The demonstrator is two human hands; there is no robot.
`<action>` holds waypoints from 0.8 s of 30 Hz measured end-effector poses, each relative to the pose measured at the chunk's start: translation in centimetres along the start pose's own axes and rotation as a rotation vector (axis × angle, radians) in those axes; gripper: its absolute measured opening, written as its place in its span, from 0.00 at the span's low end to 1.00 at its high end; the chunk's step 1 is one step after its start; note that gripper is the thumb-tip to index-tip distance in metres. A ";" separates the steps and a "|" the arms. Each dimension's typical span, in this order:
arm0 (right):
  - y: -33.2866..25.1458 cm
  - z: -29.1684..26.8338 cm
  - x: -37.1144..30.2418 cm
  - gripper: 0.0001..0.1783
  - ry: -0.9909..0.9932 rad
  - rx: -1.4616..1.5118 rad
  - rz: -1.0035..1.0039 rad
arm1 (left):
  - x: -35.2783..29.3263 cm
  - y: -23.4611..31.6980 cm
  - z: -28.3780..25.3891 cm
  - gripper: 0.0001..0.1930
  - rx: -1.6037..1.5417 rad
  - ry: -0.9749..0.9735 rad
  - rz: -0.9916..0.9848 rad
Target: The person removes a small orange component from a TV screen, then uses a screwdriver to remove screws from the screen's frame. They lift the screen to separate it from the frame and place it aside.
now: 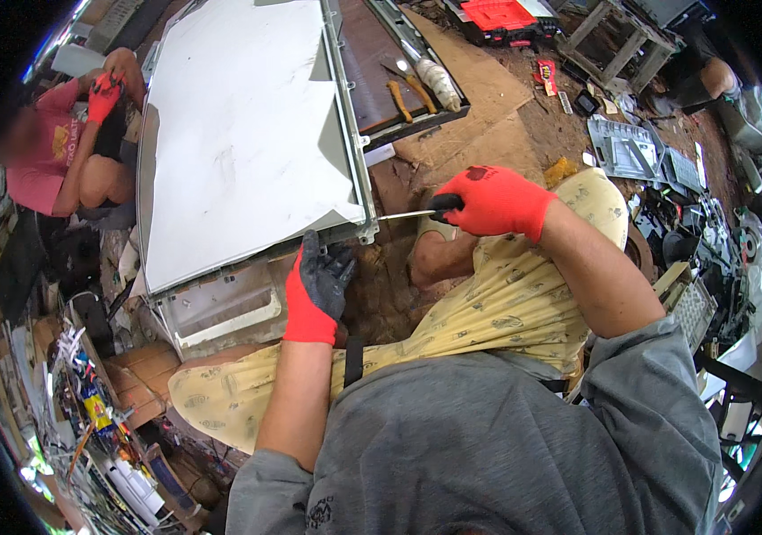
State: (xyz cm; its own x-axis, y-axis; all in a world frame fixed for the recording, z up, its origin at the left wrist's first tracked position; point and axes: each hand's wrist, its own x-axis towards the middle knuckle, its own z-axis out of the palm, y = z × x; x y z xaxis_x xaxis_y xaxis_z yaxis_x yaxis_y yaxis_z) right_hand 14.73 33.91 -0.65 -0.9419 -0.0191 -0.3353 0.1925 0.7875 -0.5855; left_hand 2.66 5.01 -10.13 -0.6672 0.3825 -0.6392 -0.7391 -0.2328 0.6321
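Right hand: I have the red-gloved right hand (495, 203) fisted round a screwdriver-like tool (406, 215); handle mostly hidden by the fingers; shaft points left
Tool tip: at the near right corner of the frame; can't tell if it touches
Left hand: I have the left hand (317, 290) just below the frame's near edge; one fingertip against that edge; other fingers loosely spread, half curled
White-faced flat panel (247, 125): lies in front of the wearer, in a grey metal frame (350, 116); white sheet has uneven edges
Beyond frame, right: orange-handled pliers (400, 102) beside a white wrapped roll (437, 85)
Floor: red toolbox (498, 16) far off, near the top edge; cardboard (481, 111) nearer
Co-worker (49, 147): far left, red glove raised
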 end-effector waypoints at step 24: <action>-1.0 4.0 3.2 0.19 0.126 0.093 -0.027 | 0.6 -0.4 1.2 0.10 -0.154 -0.213 -0.075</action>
State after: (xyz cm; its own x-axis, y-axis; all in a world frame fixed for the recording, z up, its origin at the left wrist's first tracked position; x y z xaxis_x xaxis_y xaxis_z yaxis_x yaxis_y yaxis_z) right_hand 12.62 30.59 -4.05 -0.9730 0.0422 -0.2267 0.1855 0.7272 -0.6608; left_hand 2.68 6.40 -10.20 -0.5871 0.5797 -0.5651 -0.8023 -0.3234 0.5018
